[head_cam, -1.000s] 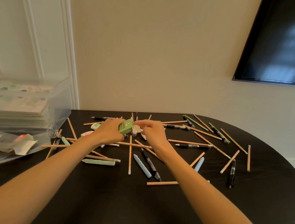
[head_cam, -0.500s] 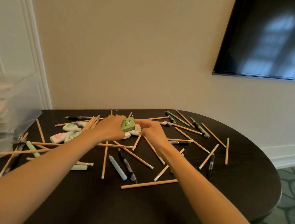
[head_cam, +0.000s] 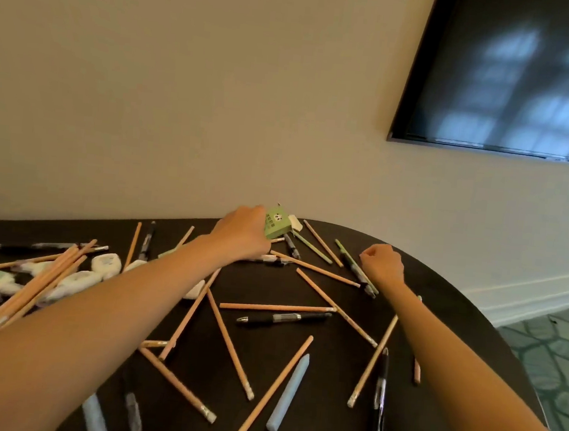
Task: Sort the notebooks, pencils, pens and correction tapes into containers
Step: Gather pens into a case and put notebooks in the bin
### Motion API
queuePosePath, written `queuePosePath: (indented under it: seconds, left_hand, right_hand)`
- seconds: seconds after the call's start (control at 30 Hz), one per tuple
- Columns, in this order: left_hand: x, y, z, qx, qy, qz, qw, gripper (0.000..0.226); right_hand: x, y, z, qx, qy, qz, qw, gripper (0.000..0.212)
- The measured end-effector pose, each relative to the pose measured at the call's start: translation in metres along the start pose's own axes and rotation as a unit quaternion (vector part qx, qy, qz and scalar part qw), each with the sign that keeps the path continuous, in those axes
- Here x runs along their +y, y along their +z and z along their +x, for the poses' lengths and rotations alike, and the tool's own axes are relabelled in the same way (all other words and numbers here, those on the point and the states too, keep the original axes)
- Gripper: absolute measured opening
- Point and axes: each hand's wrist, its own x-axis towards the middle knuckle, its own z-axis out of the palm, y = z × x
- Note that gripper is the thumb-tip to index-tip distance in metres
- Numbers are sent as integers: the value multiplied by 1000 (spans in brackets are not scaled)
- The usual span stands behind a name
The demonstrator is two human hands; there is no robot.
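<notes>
My left hand (head_cam: 243, 234) grips a small green box (head_cam: 277, 226) with a panda print at the far edge of the dark table (head_cam: 259, 285). A white flap (head_cam: 295, 222) sticks out of the box's right end. My right hand (head_cam: 383, 263) hovers to the right with curled fingers, just over green pens (head_cam: 354, 266); nothing shows in it. Wooden pencils (head_cam: 230, 344) and black pens (head_cam: 284, 318) lie scattered across the table. White and green correction tapes (head_cam: 106, 265) sit at the left, with a bundle of pencils (head_cam: 39, 283) over them.
A pale blue pen (head_cam: 290, 393) lies near the front. The table's rounded edge drops off at the right to a green patterned floor (head_cam: 556, 359). A dark screen (head_cam: 515, 74) hangs on the wall above.
The view swung right and the clear bin left the frame. My left hand carried the green box to the far edge. My right hand let go of it and moved right over the green pens.
</notes>
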Motion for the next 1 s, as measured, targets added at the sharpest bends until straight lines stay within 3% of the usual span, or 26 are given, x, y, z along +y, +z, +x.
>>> queuePosePath:
  seconds: [0.1,0.23,0.5,0.67,0.8,1.0]
  left_hand:
    - [6,12,26,-2,0,-7,1000,40]
    - [12,27,49,-5,2,-9,1000,43]
    - [17,41,61,-9,-6,6,1000,43]
    - [8,41,65,-9,-25,16,1000,46]
    - [-2,39,68,-9,-36,19,999,48]
    - [-18,33,72,2,-44,23,999,46]
  right_hand:
    - [15,7,32,-26,10,-112,993,21]
    - [16,14,46,-63,-5,-181,981,22]
    - [15,16,57,-56,-1,-139,989,25]
    - [-10,28,62,-39,-102,-75,991,20]
    - [-44,50,62,-90,-169,-140,971,29]
    - [-65,71,61,-133,-186,-243,943,31]
